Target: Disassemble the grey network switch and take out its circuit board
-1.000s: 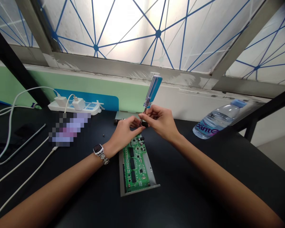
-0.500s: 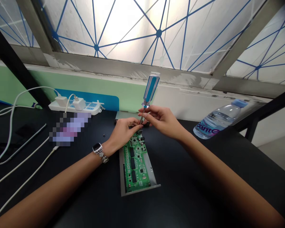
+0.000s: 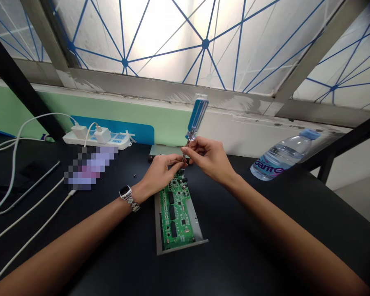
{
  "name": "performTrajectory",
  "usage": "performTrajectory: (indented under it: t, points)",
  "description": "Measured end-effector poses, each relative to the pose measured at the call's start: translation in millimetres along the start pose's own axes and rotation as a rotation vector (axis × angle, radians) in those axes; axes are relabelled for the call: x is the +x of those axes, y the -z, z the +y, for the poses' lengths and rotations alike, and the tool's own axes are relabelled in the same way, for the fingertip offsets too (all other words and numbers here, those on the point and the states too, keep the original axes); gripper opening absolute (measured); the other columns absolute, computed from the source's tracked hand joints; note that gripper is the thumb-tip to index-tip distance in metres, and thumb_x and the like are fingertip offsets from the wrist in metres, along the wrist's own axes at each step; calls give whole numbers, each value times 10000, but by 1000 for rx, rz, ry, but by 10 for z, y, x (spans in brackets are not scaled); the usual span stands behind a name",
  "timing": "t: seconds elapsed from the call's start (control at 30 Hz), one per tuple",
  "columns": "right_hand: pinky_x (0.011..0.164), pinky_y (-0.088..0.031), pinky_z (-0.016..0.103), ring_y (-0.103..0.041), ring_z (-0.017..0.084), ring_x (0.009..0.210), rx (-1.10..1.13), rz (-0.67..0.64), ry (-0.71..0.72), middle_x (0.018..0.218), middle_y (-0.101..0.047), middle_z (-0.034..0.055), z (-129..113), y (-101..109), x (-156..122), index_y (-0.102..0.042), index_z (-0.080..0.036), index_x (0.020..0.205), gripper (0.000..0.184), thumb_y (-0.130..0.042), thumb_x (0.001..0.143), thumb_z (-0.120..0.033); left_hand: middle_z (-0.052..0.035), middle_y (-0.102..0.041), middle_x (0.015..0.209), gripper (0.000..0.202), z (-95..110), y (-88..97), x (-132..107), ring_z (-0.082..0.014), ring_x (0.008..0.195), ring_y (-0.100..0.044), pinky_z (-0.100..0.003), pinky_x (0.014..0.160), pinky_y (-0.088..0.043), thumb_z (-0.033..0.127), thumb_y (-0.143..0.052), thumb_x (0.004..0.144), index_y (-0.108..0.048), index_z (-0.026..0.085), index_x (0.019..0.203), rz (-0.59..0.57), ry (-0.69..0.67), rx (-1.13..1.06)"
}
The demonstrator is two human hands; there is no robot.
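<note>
A screwdriver [image 3: 198, 115] with a clear and blue handle stands tilted, its handle up and its shaft pointing down at the far end of a green circuit board [image 3: 179, 213]. My right hand [image 3: 208, 158] pinches the metal shaft below the handle between thumb and fingertips. Lower down, near the tip, the thumb and forefinger of my left hand [image 3: 165, 170] close around the shaft. The tip itself is hidden by my fingers. The board lies in an open metal tray [image 3: 195, 220] on the black table, partly covered by my left hand at its far end.
Behind my hands lies a grey metal piece [image 3: 165, 150]. Small dark screws [image 3: 135, 176] are to the left. A white power strip [image 3: 119, 141] with chargers and cables stands back left, near a pixelated object [image 3: 92, 168]. A water bottle [image 3: 283, 156] leans at the right.
The screwdriver handle has turned about its own axis and leans a touch further right. My right fingers have rolled on the shaft; my left hand stays nearly still.
</note>
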State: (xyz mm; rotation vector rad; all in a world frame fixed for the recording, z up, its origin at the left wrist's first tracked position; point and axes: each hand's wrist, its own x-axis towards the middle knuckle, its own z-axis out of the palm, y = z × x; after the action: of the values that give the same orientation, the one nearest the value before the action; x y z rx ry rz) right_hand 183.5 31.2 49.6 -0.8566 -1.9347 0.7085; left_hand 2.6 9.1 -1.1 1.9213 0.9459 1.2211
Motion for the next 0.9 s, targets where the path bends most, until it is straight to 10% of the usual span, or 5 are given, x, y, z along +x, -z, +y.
performTrajectory:
  t: [0.33, 0.9]
  points:
    - [632, -592, 267, -633, 256, 1127, 167, -106, -49, 1186, -687, 105, -82, 133, 64, -656, -212, 1253, 429, -719, 904, -454, -99, -798, 1062, 186, -128, -58, 8, -243, 1030, -765, -383, 946, -600, 262, -606, 992, -734, 158, 1079, -27, -11, -94]
    - [588, -599, 254, -708, 197, 896, 429, -209, -165, 1003, -760, 69, -40, 304, 132, -750, -201, 1096, 338, -819, 830, -397, -119, -793, 1046, 195, -64, -51, 43, -237, 1040, -760, -388, 952, -595, 269, -583, 1004, -722, 147, 1066, -84, 26, -119]
